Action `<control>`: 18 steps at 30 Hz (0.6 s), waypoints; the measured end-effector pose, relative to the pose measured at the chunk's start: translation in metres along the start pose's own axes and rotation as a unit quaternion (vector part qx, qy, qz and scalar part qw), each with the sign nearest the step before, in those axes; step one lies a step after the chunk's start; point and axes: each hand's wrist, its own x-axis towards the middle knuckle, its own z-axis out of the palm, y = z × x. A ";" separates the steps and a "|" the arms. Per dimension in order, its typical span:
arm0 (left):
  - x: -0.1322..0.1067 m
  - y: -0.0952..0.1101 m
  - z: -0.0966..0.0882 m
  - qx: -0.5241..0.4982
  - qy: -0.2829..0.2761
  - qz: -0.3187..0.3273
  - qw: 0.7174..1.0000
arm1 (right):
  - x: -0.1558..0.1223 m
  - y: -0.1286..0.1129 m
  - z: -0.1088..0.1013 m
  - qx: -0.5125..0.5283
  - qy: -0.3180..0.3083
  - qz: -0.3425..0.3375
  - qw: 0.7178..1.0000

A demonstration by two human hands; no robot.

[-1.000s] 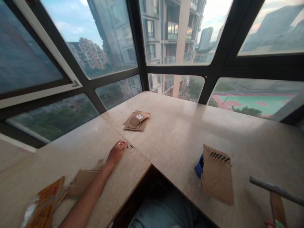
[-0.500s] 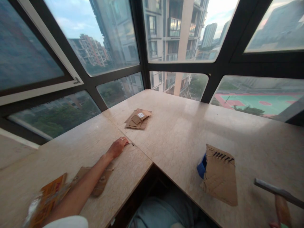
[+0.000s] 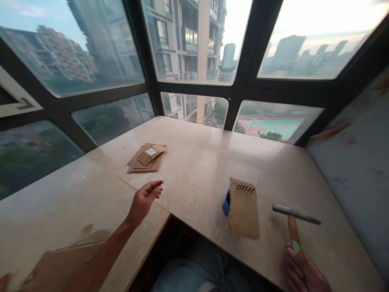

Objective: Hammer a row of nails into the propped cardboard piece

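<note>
Clenched around a wooden-handled, grey metal hammer [image 3: 293, 219], the right hand [image 3: 300, 265] is near a rectangular brown cardboard piece [image 3: 243, 215] with slim dark nail-like pieces [image 3: 245, 189] along its far edge, on the beige marbled countertop [image 3: 194, 170]. The left hand [image 3: 143, 202] pinches a tiny dark item [image 3: 160, 183], too blurred to identify. Pinching by the fingertips should help orient it; the hammer head is best kept clear.
</note>
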 end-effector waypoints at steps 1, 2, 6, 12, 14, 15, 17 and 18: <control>-0.002 0.011 0.017 -0.034 -0.017 -0.016 0.999 | -0.001 -0.001 0.003 -0.001 0.002 -0.010 1.000; -0.004 0.022 0.033 -0.061 -0.037 -0.028 0.997 | -0.001 -0.001 0.005 0.003 -0.002 -0.016 1.000; -0.008 0.047 0.098 -0.116 -0.124 -0.036 0.985 | 0.006 0.007 0.000 0.051 -0.037 -0.037 0.997; 0.008 0.044 0.174 -0.126 -0.210 0.031 0.969 | 0.012 0.013 -0.005 0.092 -0.061 -0.026 0.994; 0.015 0.041 0.191 -0.085 -0.227 0.092 0.966 | 0.013 0.013 -0.005 0.108 -0.068 -0.029 0.991; 0.018 0.039 0.198 -0.059 -0.230 0.121 0.964 | 0.013 0.014 -0.005 0.116 -0.068 -0.034 0.990; 0.024 0.036 0.208 -0.016 -0.227 0.163 0.960 | 0.012 0.013 -0.004 0.129 -0.071 -0.038 0.988; 0.026 0.034 0.212 -0.001 -0.224 0.176 0.958 | 0.011 0.013 -0.004 0.133 -0.071 -0.038 0.988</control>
